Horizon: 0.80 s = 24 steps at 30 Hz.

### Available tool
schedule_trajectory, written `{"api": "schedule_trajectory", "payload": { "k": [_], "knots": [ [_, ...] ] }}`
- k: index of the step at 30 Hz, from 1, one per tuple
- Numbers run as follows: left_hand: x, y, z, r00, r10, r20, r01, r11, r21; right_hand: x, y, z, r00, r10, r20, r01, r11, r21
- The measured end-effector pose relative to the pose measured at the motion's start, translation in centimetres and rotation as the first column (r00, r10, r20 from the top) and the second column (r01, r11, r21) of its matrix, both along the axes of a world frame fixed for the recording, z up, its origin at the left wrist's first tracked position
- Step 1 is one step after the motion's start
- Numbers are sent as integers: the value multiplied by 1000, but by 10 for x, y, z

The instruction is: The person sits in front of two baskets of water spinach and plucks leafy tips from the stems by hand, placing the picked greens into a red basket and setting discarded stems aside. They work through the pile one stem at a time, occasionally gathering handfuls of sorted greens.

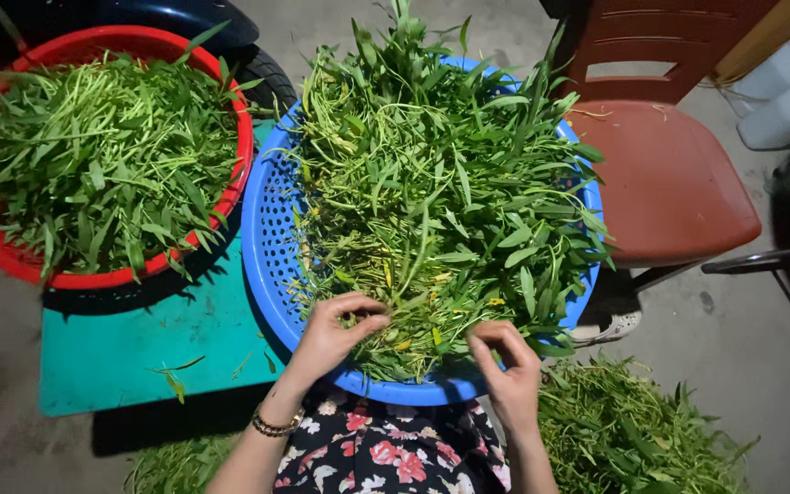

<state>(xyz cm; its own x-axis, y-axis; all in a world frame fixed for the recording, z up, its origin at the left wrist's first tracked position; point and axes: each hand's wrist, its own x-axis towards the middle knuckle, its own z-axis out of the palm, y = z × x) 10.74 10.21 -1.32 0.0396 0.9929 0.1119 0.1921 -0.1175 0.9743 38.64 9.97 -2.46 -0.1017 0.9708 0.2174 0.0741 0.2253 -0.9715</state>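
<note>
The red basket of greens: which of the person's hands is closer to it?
The left hand. It rests in the greens at the blue basket's near rim, on the side facing the red basket. The right hand works further right along that rim, further from it.

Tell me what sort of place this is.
Probably an informal yard or garage floor used for sorting vegetables: a blue basket and a red basin of leafy greens sit low over bare concrete floor, beside a red plastic chair.
</note>
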Motion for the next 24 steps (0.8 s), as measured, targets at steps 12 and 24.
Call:
{"api": "schedule_trajectory", "payload": {
  "k": [12,24],
  "knots": [
    [18,-4,16,933,90,-349,-51,992,119,-58,33,42,680,-84,728,-453,733,507],
    [20,-6,16,993,17,-117,-28,995,-91,-50,37,49,736,111,668,-434,835,339]
  ]
}}
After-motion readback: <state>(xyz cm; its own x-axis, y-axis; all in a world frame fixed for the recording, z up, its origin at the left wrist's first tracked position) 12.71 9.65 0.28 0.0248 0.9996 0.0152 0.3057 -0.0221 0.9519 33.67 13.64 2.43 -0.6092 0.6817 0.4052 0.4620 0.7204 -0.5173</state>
